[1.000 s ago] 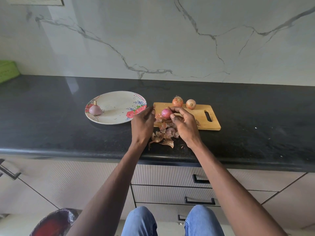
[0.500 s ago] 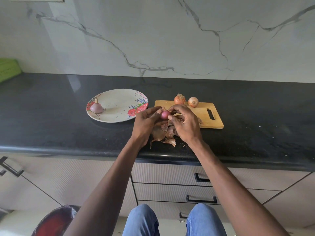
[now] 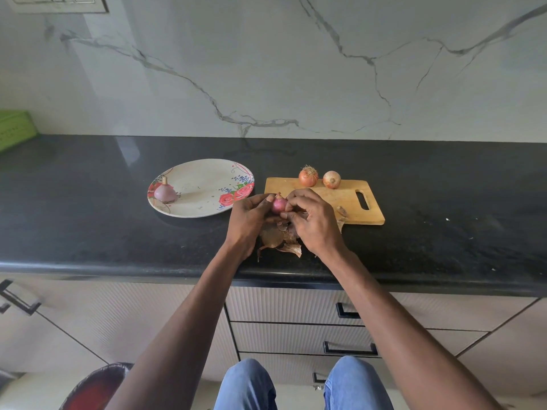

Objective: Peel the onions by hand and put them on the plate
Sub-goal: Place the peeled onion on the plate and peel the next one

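Both hands meet over the front of the counter, with a small pink onion (image 3: 278, 205) between them. The left hand (image 3: 248, 221) curls its fingers around the onion's left side and holds it. The right hand (image 3: 314, 223) pinches the onion's right side with its thumb and bent fingers. The onion is up off the counter, just in front of the near left corner of the board.

Behind everything is a white marble wall (image 3: 266, 69) with grey lines. The long black counter (image 3: 88, 226) runs across below it. A wooden cutting board (image 3: 349, 202) lies to the right of the hands. A flowered plate (image 3: 204, 176) sits just to the left of the board. Dry brown onion skins (image 3: 278, 241) lie in a pile under the hands.

One peeled purple onion (image 3: 165, 193) rests on the left side of the plate. Two unpeeled orange onions (image 3: 308, 176) sit near each other at the back edge of the board.
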`<state>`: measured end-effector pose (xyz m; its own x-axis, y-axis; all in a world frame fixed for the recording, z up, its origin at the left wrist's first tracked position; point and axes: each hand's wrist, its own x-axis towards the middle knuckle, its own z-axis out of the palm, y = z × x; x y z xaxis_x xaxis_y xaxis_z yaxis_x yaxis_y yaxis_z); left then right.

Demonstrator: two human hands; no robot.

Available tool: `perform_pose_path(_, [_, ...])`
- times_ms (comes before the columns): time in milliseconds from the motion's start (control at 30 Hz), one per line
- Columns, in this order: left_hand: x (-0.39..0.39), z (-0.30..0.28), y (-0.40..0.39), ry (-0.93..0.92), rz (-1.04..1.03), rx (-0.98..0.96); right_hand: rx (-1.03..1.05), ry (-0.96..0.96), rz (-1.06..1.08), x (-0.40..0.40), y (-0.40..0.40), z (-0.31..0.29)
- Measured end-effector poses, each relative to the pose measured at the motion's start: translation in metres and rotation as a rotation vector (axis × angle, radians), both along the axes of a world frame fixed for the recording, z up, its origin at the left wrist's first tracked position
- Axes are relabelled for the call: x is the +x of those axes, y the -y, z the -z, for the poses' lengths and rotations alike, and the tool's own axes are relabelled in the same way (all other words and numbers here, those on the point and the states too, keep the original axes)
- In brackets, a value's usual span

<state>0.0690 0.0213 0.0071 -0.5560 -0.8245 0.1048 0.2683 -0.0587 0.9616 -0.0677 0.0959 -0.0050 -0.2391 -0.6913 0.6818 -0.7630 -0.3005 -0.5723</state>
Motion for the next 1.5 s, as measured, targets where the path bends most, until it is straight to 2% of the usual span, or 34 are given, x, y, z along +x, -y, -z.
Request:
perform_pose_path(100, [0.0,0.0,-0.001,0.009,-0.012,-0.004,0.055,0.068,-0.007,-0.002,0.002,0.001])
perform_pose_path(367, [0.0,0.002,-0.001,0.0,-0.017,-0.006,-0.041,-0.144,0.053,0.006,-0.004,-0.002])
perform_pose_path(700, [-0.001,0.004,-0.002,0.017,-0.043,-0.01,-0.025,-0.206,0.082,0.008,-0.004,-0.002])
perform_pose_path(767, [-0.001,0.004,-0.001,0.013,-0.047,-0.002,-0.028,-0.188,0.071,0.008,-0.004,-0.002])
perform_pose_path(900, [-0.001,0.007,0.002,0.013,-0.052,0.007,0.014,-0.017,0.061,0.006,-0.006,-0.005])
perform_pose_path(1233, [0.0,0.004,-0.002,0.02,-0.063,-0.025,0.045,-0.127,0.075,0.008,-0.005,-0.005])
perform_pose_path(1433, [-0.001,0.007,0.0,0.019,-0.117,0.007,0.044,0.083,0.102,0.005,-0.007,-0.006])
perform_pose_path(1500, [-0.001,0.006,0.0,0.012,-0.118,0.017,0.029,0.077,0.1,0.003,-0.005,-0.006])
